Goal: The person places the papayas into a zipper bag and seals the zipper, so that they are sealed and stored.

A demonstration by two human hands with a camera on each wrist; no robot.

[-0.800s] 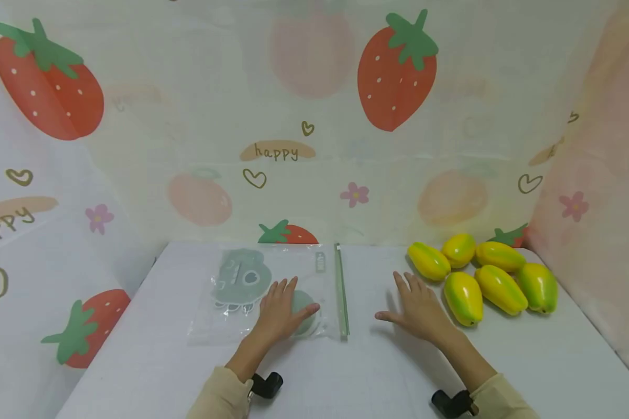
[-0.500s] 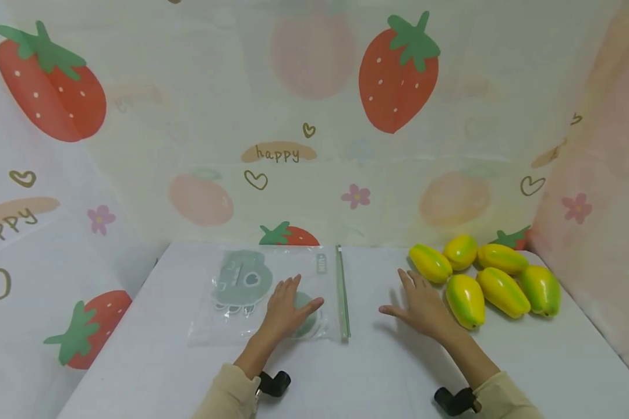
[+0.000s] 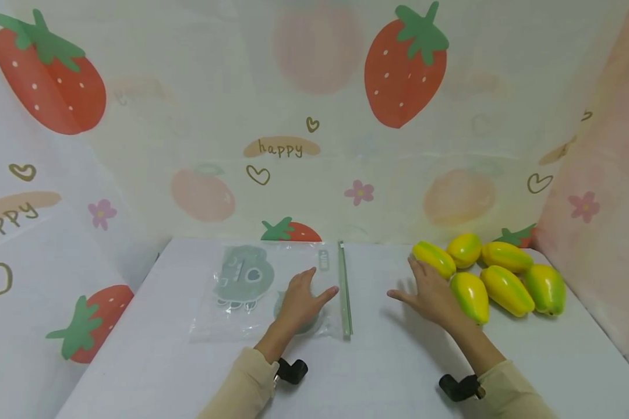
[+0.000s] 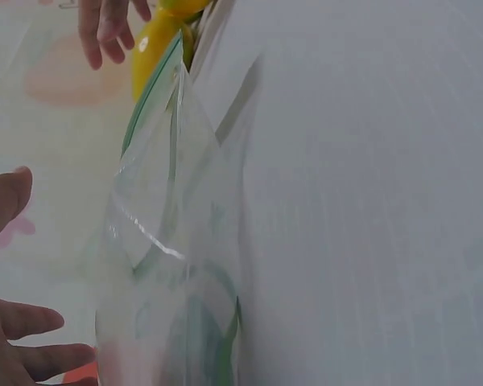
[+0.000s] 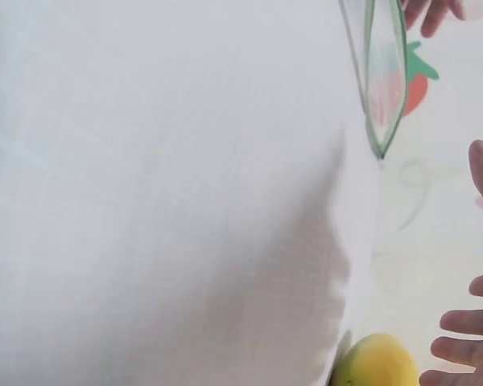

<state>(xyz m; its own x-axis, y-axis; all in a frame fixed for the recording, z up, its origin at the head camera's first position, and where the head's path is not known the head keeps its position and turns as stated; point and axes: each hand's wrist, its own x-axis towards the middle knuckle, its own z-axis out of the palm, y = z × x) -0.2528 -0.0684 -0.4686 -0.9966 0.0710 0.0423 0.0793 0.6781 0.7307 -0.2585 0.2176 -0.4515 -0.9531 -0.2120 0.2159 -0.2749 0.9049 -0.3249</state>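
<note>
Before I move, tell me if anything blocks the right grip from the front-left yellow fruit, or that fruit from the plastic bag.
Nothing visible separates the right grip from the front-left yellow fruit. Between fruit and plastic bag, only that grip shows, above the white table.

Your head view looks forward and down over the table [image 3: 141, 361]; your closer, sideways-turned wrist views share the bag [image 3: 257, 279].

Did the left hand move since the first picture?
Yes, the left hand moved right, closer to the green strip on the edge of the clear bag.
</note>
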